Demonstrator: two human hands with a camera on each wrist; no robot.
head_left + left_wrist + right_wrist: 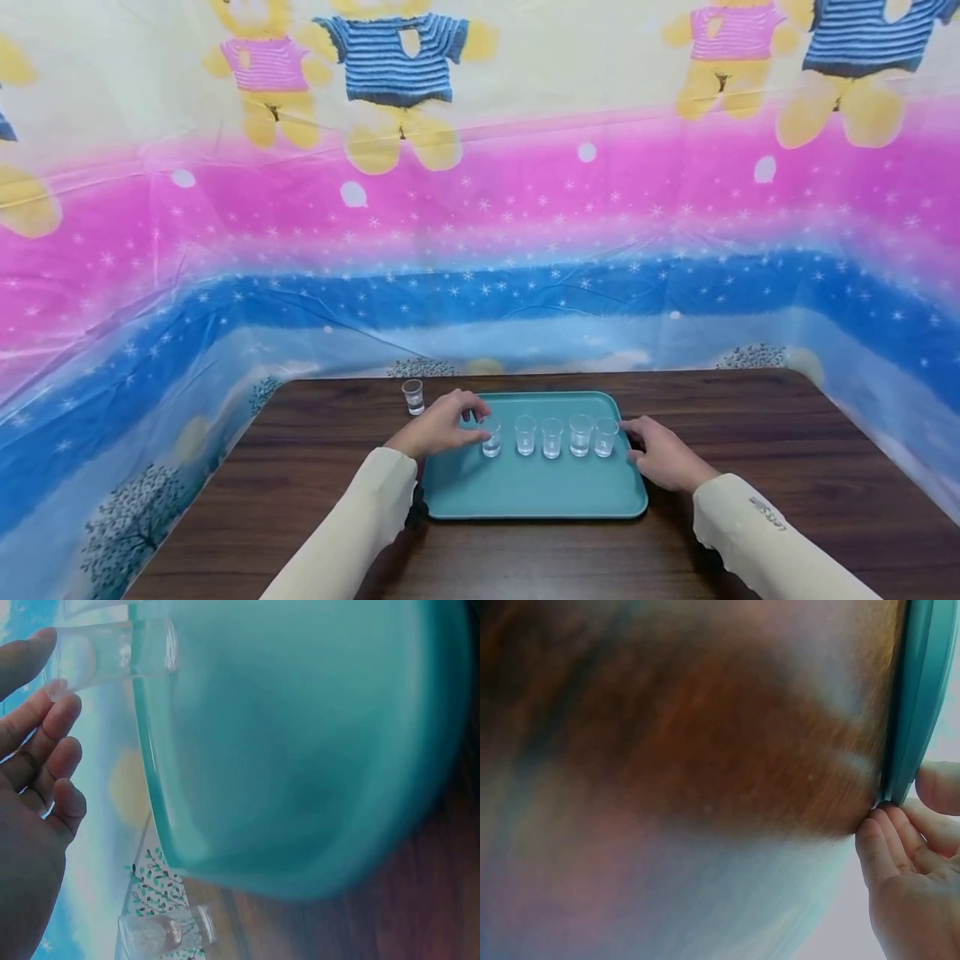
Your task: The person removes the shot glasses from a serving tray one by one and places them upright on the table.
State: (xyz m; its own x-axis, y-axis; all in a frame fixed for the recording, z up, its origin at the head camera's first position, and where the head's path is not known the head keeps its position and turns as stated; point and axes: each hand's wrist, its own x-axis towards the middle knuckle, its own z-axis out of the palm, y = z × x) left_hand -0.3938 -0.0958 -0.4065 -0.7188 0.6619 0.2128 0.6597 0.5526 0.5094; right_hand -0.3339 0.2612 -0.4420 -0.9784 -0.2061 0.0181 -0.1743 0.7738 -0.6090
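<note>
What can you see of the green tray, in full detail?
The tray is teal green and rectangular, with rounded corners and a raised rim, and looks like smooth plastic. It lies right side up, apparently flat, on the dark wood-grain table. Four clear cups stand in a row on its far half, towards the right. The left hand holds a fifth cup at its left side; whether that touches it is unclear. The right hand holds its right edge.

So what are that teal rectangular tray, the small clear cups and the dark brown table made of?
The teal rectangular tray: probably satin plastic, given its even colour and rounded corners. The small clear cups: glossy glass or plastic; see-through walls and highlights fit either. The dark brown table: wood or wood-look laminate, faintly shiny, with streaky grain.
</note>
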